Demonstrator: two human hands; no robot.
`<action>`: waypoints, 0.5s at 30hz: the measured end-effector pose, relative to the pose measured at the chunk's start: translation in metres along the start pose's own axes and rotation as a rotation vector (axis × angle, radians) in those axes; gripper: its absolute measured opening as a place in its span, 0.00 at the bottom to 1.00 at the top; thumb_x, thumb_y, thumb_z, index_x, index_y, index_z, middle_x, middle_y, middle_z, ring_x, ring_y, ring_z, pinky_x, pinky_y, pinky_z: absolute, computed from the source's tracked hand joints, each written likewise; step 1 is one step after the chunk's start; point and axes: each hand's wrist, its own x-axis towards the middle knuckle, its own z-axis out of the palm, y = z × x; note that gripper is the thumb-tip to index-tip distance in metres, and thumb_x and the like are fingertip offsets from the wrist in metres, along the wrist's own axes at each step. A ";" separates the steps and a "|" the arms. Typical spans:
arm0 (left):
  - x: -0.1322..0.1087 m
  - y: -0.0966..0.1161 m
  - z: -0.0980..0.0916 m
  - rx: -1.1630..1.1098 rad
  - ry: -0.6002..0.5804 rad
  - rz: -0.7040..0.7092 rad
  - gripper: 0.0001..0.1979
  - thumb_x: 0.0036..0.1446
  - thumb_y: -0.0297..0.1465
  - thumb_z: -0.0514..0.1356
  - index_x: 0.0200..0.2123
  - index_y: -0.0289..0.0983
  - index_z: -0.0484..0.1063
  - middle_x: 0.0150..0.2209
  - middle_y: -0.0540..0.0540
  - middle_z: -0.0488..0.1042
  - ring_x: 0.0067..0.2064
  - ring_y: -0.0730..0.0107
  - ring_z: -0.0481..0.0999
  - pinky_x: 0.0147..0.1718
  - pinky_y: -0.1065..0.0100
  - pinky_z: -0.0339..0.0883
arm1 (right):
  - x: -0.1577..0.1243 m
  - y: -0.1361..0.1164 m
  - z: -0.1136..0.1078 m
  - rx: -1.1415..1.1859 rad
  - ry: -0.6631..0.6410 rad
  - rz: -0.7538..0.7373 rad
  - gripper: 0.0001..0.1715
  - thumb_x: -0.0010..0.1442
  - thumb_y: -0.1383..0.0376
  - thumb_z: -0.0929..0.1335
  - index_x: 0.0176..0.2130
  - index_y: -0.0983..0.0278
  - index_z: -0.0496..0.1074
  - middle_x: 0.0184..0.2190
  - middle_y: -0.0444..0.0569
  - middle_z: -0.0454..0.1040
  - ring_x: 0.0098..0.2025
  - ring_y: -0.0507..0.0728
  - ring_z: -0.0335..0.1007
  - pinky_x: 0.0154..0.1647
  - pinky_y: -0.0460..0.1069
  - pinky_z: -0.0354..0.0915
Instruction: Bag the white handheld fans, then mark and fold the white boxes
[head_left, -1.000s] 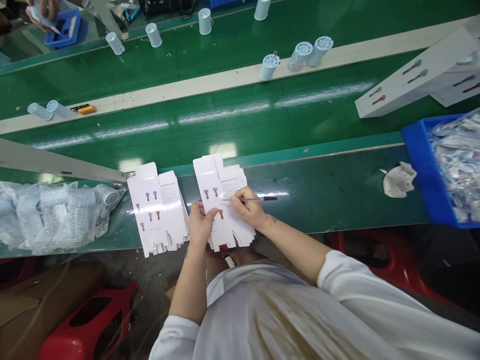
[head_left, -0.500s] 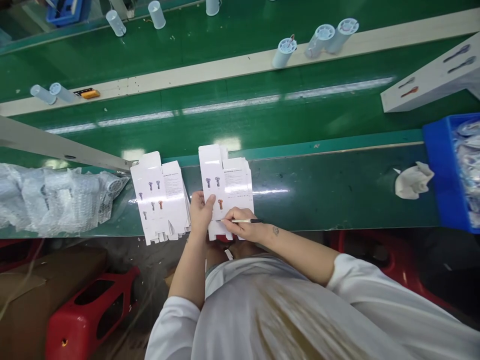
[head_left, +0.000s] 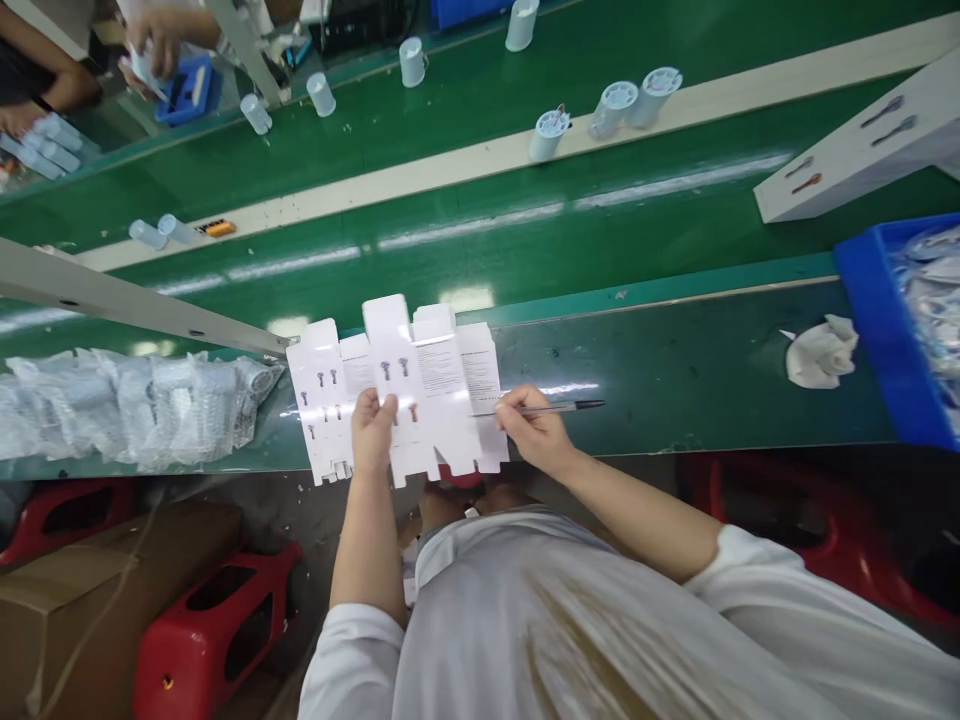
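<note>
My left hand (head_left: 373, 432) grips the left edge of a flattened white carton (head_left: 442, 400), which is printed with small pictures of handheld devices and lines of text. That carton is lifted and overlaps a stack of flat cartons (head_left: 482, 365) on its right. Between the fingers of my right hand (head_left: 536, 425) is a pen (head_left: 574, 406), its tip pointing left at the carton's right edge. Another pile of flat cartons (head_left: 319, 375) lies to the left, partly behind my left hand.
Bubble-wrapped items (head_left: 150, 410) lie at the left of the bench. A crumpled white paper (head_left: 820, 352) and a blue bin (head_left: 885, 330) of wrapped parts are at the right. Pale cylinders (head_left: 550, 135) stand beyond on the green line. Another person's hands (head_left: 157, 45) work at the far left.
My left hand has moved left, lifting a carton off the right stack toward the left pile. My right hand, with the pen, has drawn away to the right. The view has shifted.
</note>
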 end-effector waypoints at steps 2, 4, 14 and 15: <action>0.005 0.016 -0.031 0.080 0.126 0.054 0.22 0.44 0.42 0.68 0.40 0.38 0.67 0.35 0.48 0.77 0.37 0.66 0.78 0.42 0.63 0.70 | -0.001 -0.009 -0.020 -0.017 0.051 0.094 0.20 0.60 0.48 0.66 0.33 0.61 0.64 0.24 0.43 0.69 0.26 0.51 0.65 0.29 0.47 0.63; 0.011 0.031 -0.061 0.331 0.270 0.069 0.21 0.47 0.44 0.64 0.41 0.38 0.66 0.35 0.47 0.77 0.38 0.64 0.78 0.41 0.62 0.70 | -0.002 -0.012 -0.044 -0.111 0.108 0.212 0.23 0.57 0.45 0.67 0.32 0.63 0.66 0.24 0.44 0.71 0.26 0.52 0.66 0.29 0.47 0.63; 0.058 0.038 -0.093 1.293 -0.064 0.407 0.32 0.49 0.50 0.53 0.50 0.33 0.67 0.48 0.29 0.74 0.52 0.41 0.73 0.51 0.49 0.65 | -0.022 -0.014 -0.131 -0.656 0.460 0.744 0.11 0.51 0.66 0.74 0.35 0.68 0.73 0.33 0.52 0.77 0.38 0.56 0.74 0.37 0.46 0.66; 0.063 0.033 -0.081 1.269 -0.172 0.355 0.32 0.49 0.51 0.53 0.50 0.35 0.68 0.47 0.33 0.75 0.48 0.44 0.76 0.47 0.51 0.68 | -0.023 -0.015 -0.138 -0.669 0.534 0.768 0.15 0.52 0.66 0.75 0.39 0.69 0.73 0.36 0.53 0.77 0.39 0.57 0.74 0.39 0.47 0.67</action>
